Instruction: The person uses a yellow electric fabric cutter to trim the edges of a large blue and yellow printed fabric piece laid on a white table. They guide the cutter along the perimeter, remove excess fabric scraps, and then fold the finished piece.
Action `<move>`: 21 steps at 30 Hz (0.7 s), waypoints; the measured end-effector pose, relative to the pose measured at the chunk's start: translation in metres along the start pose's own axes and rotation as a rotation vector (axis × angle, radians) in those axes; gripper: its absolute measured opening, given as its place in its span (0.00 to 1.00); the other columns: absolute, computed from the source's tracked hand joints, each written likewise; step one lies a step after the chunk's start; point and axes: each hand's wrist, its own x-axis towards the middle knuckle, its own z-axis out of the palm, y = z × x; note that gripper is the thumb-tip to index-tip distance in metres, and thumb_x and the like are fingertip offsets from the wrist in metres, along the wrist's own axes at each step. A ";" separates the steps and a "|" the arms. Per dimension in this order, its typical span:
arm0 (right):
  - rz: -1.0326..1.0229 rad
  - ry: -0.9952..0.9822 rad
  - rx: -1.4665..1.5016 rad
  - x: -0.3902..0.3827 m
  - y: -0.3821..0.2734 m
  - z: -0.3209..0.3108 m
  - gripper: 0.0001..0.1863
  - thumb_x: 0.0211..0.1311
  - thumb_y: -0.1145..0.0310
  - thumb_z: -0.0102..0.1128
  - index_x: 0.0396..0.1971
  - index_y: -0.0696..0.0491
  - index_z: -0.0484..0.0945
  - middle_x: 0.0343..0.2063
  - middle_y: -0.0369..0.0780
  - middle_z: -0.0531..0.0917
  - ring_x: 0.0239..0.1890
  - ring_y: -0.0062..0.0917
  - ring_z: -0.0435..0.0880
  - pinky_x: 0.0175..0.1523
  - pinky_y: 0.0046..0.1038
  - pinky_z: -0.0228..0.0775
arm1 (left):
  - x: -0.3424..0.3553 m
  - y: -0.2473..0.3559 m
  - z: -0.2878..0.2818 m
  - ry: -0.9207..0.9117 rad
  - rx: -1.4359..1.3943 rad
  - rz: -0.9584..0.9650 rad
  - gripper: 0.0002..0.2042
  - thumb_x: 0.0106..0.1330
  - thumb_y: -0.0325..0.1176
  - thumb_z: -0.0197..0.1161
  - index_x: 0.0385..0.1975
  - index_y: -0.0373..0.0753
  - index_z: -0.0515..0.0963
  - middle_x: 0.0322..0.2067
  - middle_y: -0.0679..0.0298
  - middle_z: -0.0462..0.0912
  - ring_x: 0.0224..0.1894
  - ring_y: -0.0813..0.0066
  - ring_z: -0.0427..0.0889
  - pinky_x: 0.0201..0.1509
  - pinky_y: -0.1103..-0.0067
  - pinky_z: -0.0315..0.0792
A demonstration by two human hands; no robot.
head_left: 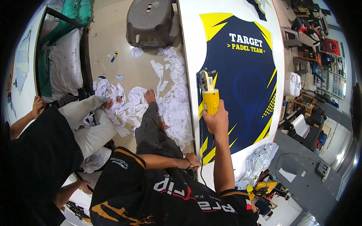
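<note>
My right hand (217, 119) is wrapped round the yellow body of a handheld electric fabric cutter (212, 98) with a metal head. The cutter sits at the left edge of a navy and yellow shirt panel (245, 116), which lies flat on the white table (191, 26). White lettering and a faint racket shape are printed on the panel. By the table's near left edge, my left hand (194, 161) is closed, close to the panel's lower corner; what its fingers grip, if anything, is hidden. A black cord runs from the cutter down past my right forearm.
White fabric scraps (175, 101) cover the floor left of the table, around my bare feet. Beyond them stands a grey plastic stool (149, 22). Another person (41, 150) sits at the left. A pale crumpled cloth (260, 160) lies by the table's lower right corner.
</note>
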 end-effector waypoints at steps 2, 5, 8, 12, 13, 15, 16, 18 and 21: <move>-0.010 0.000 0.005 0.007 -0.005 0.000 0.30 0.53 0.57 0.70 0.52 0.54 0.71 0.41 0.58 0.88 0.46 0.58 0.87 0.51 0.53 0.79 | -0.003 0.004 -0.006 -0.015 0.038 0.017 0.12 0.56 0.43 0.74 0.22 0.39 0.90 0.21 0.67 0.90 0.20 0.80 0.88 0.31 0.82 0.84; 0.015 -0.009 -0.009 0.019 -0.017 -0.003 0.30 0.52 0.56 0.70 0.52 0.54 0.72 0.41 0.57 0.88 0.46 0.57 0.87 0.52 0.53 0.79 | -0.008 0.016 -0.019 -0.107 0.184 -0.017 0.10 0.54 0.41 0.74 0.24 0.40 0.91 0.22 0.63 0.90 0.23 0.76 0.89 0.34 0.79 0.84; 0.014 -0.006 -0.027 0.028 -0.025 -0.006 0.31 0.51 0.54 0.70 0.52 0.53 0.72 0.41 0.56 0.88 0.46 0.57 0.87 0.52 0.52 0.78 | 0.005 0.010 -0.054 -0.172 0.781 0.317 0.09 0.53 0.40 0.74 0.22 0.40 0.90 0.24 0.61 0.90 0.28 0.70 0.90 0.39 0.73 0.84; -0.028 -0.012 -0.058 0.032 -0.022 -0.007 0.31 0.49 0.55 0.70 0.53 0.52 0.73 0.41 0.54 0.89 0.46 0.56 0.87 0.53 0.50 0.78 | 0.006 -0.011 -0.157 0.181 1.109 0.211 0.20 0.49 0.47 0.72 0.37 0.38 0.90 0.41 0.51 0.90 0.46 0.54 0.89 0.51 0.64 0.82; -0.039 0.005 -0.025 0.027 -0.018 -0.007 0.32 0.49 0.55 0.70 0.53 0.52 0.73 0.41 0.54 0.89 0.47 0.56 0.87 0.53 0.50 0.78 | -0.010 -0.016 -0.195 0.308 1.072 0.125 0.19 0.50 0.43 0.72 0.39 0.37 0.90 0.42 0.50 0.90 0.47 0.53 0.89 0.51 0.63 0.83; -0.067 0.044 0.050 0.004 -0.002 -0.004 0.32 0.48 0.55 0.70 0.54 0.52 0.74 0.42 0.54 0.88 0.47 0.56 0.87 0.53 0.50 0.78 | -0.033 -0.023 -0.275 0.509 1.066 -0.183 0.16 0.53 0.40 0.71 0.36 0.36 0.88 0.39 0.52 0.90 0.45 0.59 0.91 0.45 0.65 0.83; -0.033 0.091 0.154 -0.013 0.013 -0.003 0.32 0.47 0.58 0.73 0.53 0.53 0.75 0.41 0.53 0.89 0.46 0.52 0.88 0.52 0.45 0.79 | -0.054 -0.029 -0.320 0.609 1.046 -0.229 0.16 0.56 0.41 0.70 0.40 0.39 0.89 0.42 0.54 0.90 0.47 0.58 0.91 0.46 0.68 0.83; 0.022 0.125 0.341 -0.048 0.029 -0.007 0.31 0.46 0.60 0.75 0.52 0.54 0.76 0.40 0.51 0.89 0.45 0.47 0.89 0.51 0.42 0.79 | -0.097 -0.040 -0.406 0.823 1.093 -0.515 0.19 0.60 0.42 0.73 0.50 0.43 0.87 0.48 0.58 0.90 0.57 0.60 0.88 0.54 0.64 0.83; 0.048 0.135 0.505 -0.083 0.052 -0.002 0.30 0.46 0.63 0.77 0.50 0.56 0.77 0.40 0.48 0.88 0.44 0.40 0.90 0.50 0.37 0.79 | -0.166 -0.025 -0.463 1.347 0.760 -0.596 0.19 0.66 0.44 0.67 0.52 0.41 0.85 0.48 0.58 0.89 0.52 0.61 0.89 0.51 0.68 0.82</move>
